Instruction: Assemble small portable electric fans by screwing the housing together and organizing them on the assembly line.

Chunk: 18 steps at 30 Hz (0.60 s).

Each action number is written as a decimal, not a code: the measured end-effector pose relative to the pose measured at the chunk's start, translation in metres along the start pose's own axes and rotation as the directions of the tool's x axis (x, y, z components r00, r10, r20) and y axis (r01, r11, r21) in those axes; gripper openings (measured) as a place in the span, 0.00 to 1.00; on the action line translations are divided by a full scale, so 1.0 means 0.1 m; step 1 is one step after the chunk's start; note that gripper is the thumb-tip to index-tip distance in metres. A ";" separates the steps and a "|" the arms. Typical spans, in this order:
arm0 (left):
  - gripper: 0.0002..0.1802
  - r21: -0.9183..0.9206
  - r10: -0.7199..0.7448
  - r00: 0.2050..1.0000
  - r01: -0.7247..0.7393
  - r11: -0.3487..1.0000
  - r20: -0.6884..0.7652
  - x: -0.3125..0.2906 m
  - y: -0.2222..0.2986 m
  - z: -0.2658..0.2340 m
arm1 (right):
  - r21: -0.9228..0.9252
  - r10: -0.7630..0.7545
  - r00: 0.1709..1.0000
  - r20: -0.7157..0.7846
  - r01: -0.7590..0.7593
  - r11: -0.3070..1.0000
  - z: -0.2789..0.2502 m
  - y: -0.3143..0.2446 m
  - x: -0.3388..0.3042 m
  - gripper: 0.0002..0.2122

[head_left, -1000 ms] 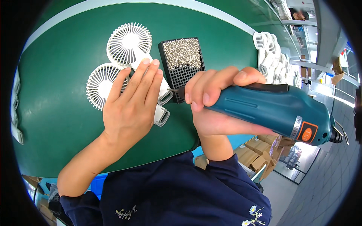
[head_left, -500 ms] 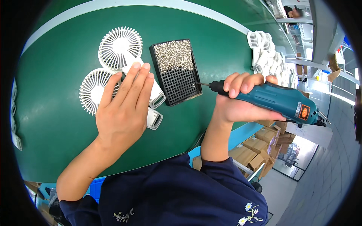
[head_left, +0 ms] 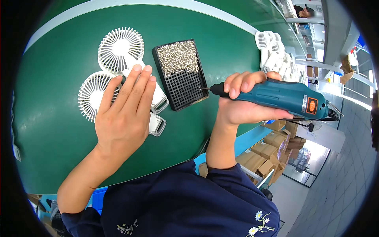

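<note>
Electric screwdriver [head_left: 278, 98], wrapped by the right grip [head_left: 241, 103], its bit [head_left: 205, 88] over the screw tray [head_left: 180, 94]; the left grip [head_left: 120, 116] lies flat across two white fans [head_left: 121, 47] on the desk [head_left: 55, 71]. A square bit and still fans should serve best.

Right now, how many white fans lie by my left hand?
2: the upper fan, its head beyond your left hand; the lower fan, its head further left. Your hand may hide others.
</note>
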State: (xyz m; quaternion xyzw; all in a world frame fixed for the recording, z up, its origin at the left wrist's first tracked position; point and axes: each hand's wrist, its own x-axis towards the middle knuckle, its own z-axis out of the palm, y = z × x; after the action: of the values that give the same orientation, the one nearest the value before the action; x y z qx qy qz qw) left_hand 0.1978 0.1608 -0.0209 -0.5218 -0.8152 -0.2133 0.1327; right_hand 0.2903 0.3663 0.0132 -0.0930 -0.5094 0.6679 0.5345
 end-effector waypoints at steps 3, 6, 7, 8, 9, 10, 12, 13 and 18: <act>0.19 0.000 0.001 1.000 -0.001 1.000 0.000 -0.01 0.00 0.00 | -0.023 0.009 1.000 -0.023 -0.009 1.000 0.00 0.00 0.02 0.47; 0.18 0.002 0.000 1.000 0.000 1.000 0.005 -0.01 -0.01 0.00 | -0.012 0.036 0.996 -0.076 -0.037 0.999 -0.02 -0.03 0.07 0.45; 0.18 0.004 0.000 1.000 0.000 1.000 0.009 -0.01 -0.01 0.00 | 0.039 0.065 0.992 -0.105 -0.061 0.997 -0.04 -0.04 0.09 0.44; 0.18 0.004 0.000 1.000 0.000 1.000 0.009 -0.01 0.00 0.00 | 0.039 0.065 0.992 -0.105 -0.061 0.997 -0.06 -0.05 0.11 0.44; 0.18 0.006 0.000 1.000 0.000 1.000 0.010 0.00 0.00 0.00 | 0.005 0.042 0.994 -0.104 -0.042 0.999 -0.09 -0.06 0.13 0.44; 0.18 0.009 0.001 1.000 -0.001 1.000 0.011 0.00 0.00 0.00 | -0.029 0.020 0.995 -0.103 -0.023 0.999 -0.10 -0.06 0.14 0.44; 0.18 0.012 0.001 1.000 -0.001 1.000 0.008 0.01 0.00 0.00 | -0.027 0.040 0.992 -0.121 -0.043 0.999 -0.09 -0.04 0.13 0.44; 0.18 0.016 -0.001 1.000 0.001 1.000 0.005 0.01 0.00 0.00 | -0.026 0.061 0.989 -0.138 -0.065 0.998 -0.08 -0.03 0.12 0.44; 0.18 0.014 -0.003 1.000 0.003 1.000 0.000 0.01 0.00 -0.01 | -0.028 0.048 0.991 -0.128 -0.052 0.998 -0.05 -0.01 0.09 0.45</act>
State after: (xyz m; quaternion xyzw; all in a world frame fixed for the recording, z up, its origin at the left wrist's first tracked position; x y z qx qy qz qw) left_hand 0.1974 0.1612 -0.0195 -0.5197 -0.8174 -0.2078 0.1361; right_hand 0.2905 0.3764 0.0158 -0.1567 -0.4822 0.6657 0.5475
